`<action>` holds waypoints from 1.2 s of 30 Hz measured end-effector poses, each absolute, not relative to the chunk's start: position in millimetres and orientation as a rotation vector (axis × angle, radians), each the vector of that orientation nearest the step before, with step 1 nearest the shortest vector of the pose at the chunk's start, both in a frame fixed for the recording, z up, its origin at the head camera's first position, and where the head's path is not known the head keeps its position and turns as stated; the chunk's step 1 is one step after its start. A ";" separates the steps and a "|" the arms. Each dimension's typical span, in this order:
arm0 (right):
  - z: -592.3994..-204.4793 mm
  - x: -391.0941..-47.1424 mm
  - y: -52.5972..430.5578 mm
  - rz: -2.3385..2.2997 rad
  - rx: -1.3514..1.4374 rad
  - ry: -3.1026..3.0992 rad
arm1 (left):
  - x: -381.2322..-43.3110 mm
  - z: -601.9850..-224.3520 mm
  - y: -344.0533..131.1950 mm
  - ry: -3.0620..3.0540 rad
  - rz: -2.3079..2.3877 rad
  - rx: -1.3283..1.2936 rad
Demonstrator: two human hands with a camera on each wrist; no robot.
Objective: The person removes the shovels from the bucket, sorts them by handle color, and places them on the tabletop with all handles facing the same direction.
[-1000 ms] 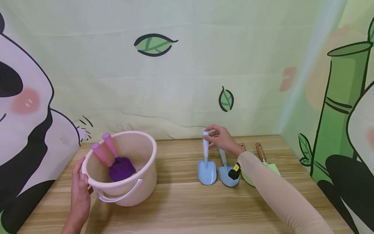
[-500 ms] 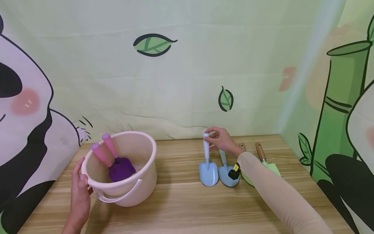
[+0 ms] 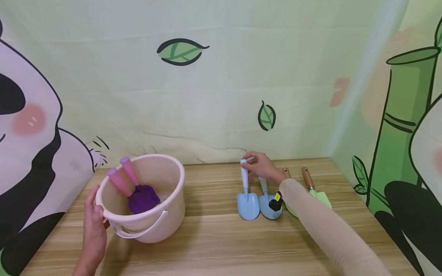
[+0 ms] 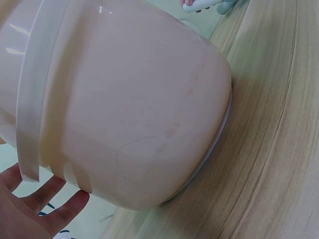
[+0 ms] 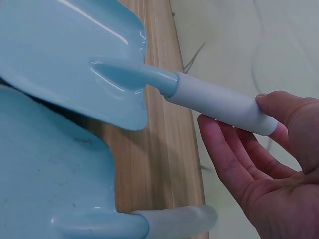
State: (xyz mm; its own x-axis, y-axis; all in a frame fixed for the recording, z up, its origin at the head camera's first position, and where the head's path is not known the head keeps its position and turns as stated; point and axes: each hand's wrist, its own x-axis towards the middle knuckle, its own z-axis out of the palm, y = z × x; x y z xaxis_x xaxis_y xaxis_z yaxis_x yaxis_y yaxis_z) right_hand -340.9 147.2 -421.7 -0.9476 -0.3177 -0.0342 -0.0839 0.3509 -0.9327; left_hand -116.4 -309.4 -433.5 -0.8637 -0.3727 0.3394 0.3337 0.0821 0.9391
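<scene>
My right hand [image 3: 261, 165] pinches the top of the white handle of a light blue toy shovel [image 3: 248, 205], thumb on one side and fingers beneath in the right wrist view. Its blade points toward me, beside a second light blue shovel [image 5: 50, 164] that lies on the table. My left hand [image 3: 94, 228] rests against the left side of a pale pink bucket [image 3: 176, 214], with extended fingers [image 4: 70, 209] touching its outer wall near the rim. Inside the bucket stand two shovels with pink handles [image 3: 119, 182] and purple blades [image 3: 143, 199].
Two green shovels with wooden handles lie to the right; the outer green shovel [image 3: 322, 198] shows beyond my sleeve [image 3: 324, 226], which partly covers the other. The wooden table [image 3: 214, 245] meets a printed cloth backdrop [image 3: 221, 96] behind. The bucket's handle [image 3: 148, 230] hangs at its front.
The held blue shovel has shifted slightly right and toward me, its blade now close beside the second blue shovel. The left hand and bucket stay put.
</scene>
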 end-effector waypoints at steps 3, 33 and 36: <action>-423.3 -342.4 146.7 -1.634 -0.369 2.400 | -116.0 -433.6 -309.2 -1.850 -1.835 0.034; -435.3 -349.5 139.2 -1.481 -0.380 2.410 | -114.1 -431.7 -307.3 -1.867 -1.824 0.040; -435.5 -349.4 139.1 -1.468 -0.372 2.416 | -114.0 -431.2 -307.0 -1.861 -1.826 0.036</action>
